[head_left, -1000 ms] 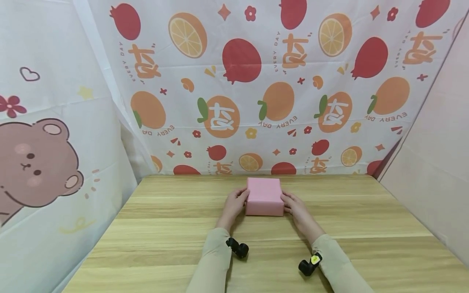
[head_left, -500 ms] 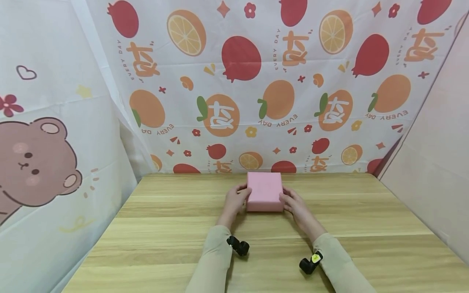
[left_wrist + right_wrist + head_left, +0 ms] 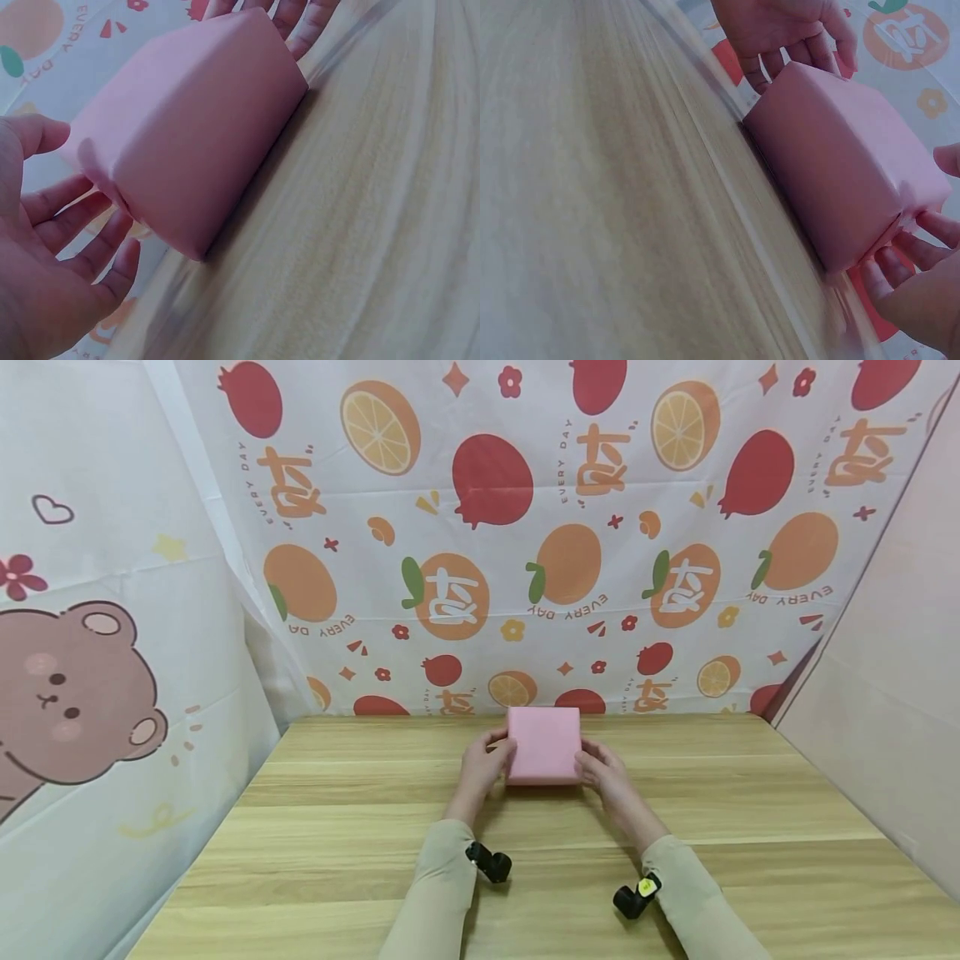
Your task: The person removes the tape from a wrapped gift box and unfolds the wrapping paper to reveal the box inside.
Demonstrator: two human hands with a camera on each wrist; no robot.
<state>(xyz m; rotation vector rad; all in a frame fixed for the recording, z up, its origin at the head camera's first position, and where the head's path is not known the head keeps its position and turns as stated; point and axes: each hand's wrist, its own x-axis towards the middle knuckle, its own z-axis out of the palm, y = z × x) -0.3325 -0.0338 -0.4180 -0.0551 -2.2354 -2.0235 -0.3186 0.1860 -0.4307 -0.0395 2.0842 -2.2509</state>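
A pink wrapped box [image 3: 544, 745] is at the far middle of the wooden table, tipped so that its broad top face turns toward me. My left hand [image 3: 481, 770] grips its left end, thumb at the upper edge and fingers along the end face. On the opposite end, my right hand [image 3: 611, 781] holds it the same way. Seen from the left wrist, the long side of the box [image 3: 217, 135] meets the table along its lower edge, where a dark shadow line runs. The right wrist view shows folded wrapping at the right end of the box [image 3: 840, 172].
Behind the table [image 3: 337, 860] hangs a white cloth [image 3: 360, 510] printed with fruit. A second cloth with a bear print [image 3: 82, 693] covers the left side, and a plain pale panel [image 3: 892, 693] stands at the right. Small black cameras [image 3: 489, 863] sit on both wrists.
The box has tipped back toward me in both hands and shifted slightly away. More of its top face shows, and its front face has narrowed to a thin strip.
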